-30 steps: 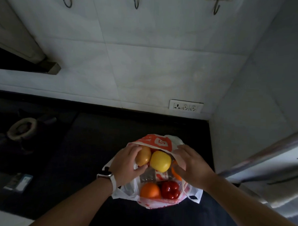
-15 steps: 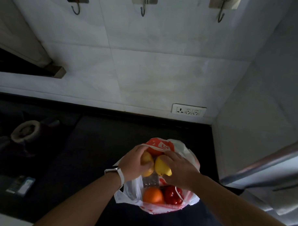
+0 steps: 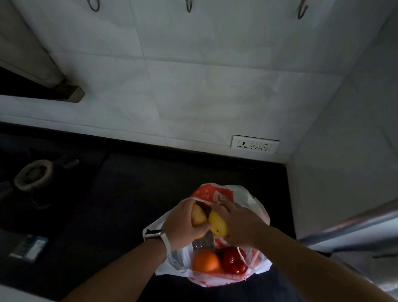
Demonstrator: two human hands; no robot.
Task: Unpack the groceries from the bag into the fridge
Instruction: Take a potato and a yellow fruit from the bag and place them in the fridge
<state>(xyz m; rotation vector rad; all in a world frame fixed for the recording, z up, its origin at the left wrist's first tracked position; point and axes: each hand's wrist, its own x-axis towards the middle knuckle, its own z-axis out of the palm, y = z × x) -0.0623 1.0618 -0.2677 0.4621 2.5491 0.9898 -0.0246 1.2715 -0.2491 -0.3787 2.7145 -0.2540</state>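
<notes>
we had the white-and-red bag on the dark counter, at 5 o'clock in view. left hand was clamped on the yellow-orange fruit; right hand was clamped on the yellow fruit just beside it. orange and red pepper sat in the bag at its 6 o'clock edge.

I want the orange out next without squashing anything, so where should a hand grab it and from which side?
Take the orange across its rounded top, coming straight down through the bag's open mouth. Its upper half is exposed, while the red pepper presses against its right side, so fingers probably fit best front and back.
</notes>
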